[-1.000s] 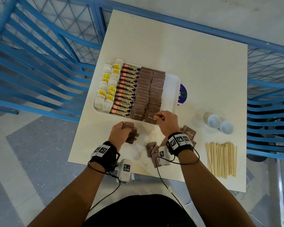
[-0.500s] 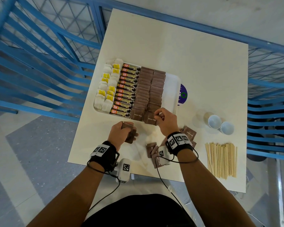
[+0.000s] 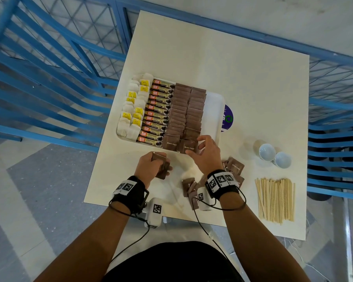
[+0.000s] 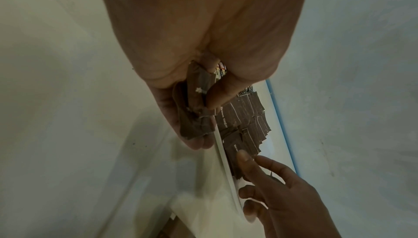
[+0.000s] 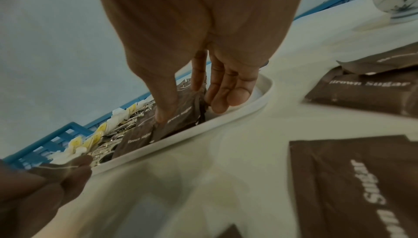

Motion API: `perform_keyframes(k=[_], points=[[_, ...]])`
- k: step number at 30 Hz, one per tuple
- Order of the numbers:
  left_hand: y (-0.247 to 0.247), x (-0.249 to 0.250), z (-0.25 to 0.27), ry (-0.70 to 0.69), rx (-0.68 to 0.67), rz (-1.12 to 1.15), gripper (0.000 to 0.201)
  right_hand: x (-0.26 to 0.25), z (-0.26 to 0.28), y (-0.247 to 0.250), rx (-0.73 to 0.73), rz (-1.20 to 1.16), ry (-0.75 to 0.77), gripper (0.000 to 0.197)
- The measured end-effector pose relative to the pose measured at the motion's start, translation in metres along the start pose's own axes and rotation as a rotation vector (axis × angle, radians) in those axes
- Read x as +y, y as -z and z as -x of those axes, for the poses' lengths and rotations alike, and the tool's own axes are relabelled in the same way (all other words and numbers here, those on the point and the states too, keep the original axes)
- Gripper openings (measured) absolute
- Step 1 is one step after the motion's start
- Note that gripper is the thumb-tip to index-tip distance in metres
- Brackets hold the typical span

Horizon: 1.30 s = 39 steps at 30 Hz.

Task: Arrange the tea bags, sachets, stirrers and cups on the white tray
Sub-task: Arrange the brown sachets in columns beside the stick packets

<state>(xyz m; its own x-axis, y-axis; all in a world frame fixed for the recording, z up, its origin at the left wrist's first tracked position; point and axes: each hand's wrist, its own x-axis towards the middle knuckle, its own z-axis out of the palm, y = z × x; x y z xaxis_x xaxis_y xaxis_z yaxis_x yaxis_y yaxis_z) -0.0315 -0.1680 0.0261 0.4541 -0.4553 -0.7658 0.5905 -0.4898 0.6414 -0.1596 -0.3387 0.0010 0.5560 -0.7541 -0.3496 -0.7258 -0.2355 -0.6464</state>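
Note:
The white tray [image 3: 214,110] holds rows of tea bags [image 3: 134,110], coffee granule sachets [image 3: 159,110] and brown sugar sachets [image 3: 186,110]. My right hand [image 3: 198,147] is at the tray's near edge. Its thumb and index finger pinch the front brown sugar sachet [image 5: 181,116] of the right row, and the other fingers are straight. My left hand [image 3: 153,166] hovers just in front of the tray and grips a small stack of brown sugar sachets [image 4: 196,116]. Two white cups [image 3: 267,151] and a pile of wooden stirrers [image 3: 275,198] lie on the table to the right.
Loose brown sugar sachets [image 3: 235,165] lie on the table under and beside my right wrist, with more [image 3: 189,186] near the front edge. A purple round sticker [image 3: 227,118] shows right of the tray. Blue railings [image 3: 49,88] surround the small cream table [image 3: 243,78].
My right hand has shifted slightly on the front sachet at the tray's near edge, its fingers spreading a little. The left hand keeps its stack in the same place.

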Motion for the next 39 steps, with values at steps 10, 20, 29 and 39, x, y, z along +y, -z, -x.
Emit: perform_keyframes(k=[10,20,29,39], points=[[-0.002,-0.001,-0.004,-0.026,-0.018,0.008,0.025,0.0,0.001,0.0,-0.019,0.006,-0.011,0.052],[-0.005,0.01,0.002,-0.076,-0.109,0.09,0.021,-0.038,0.015,-0.004,-0.135,-0.041,0.137,0.016],[0.004,0.012,0.005,-0.075,-0.156,0.014,0.023,-0.052,0.004,-0.009,-0.195,-0.113,0.123,0.01],[0.011,0.0,0.0,-0.075,-0.102,0.001,0.016,-0.05,0.01,-0.021,-0.248,-0.158,0.013,0.015]])
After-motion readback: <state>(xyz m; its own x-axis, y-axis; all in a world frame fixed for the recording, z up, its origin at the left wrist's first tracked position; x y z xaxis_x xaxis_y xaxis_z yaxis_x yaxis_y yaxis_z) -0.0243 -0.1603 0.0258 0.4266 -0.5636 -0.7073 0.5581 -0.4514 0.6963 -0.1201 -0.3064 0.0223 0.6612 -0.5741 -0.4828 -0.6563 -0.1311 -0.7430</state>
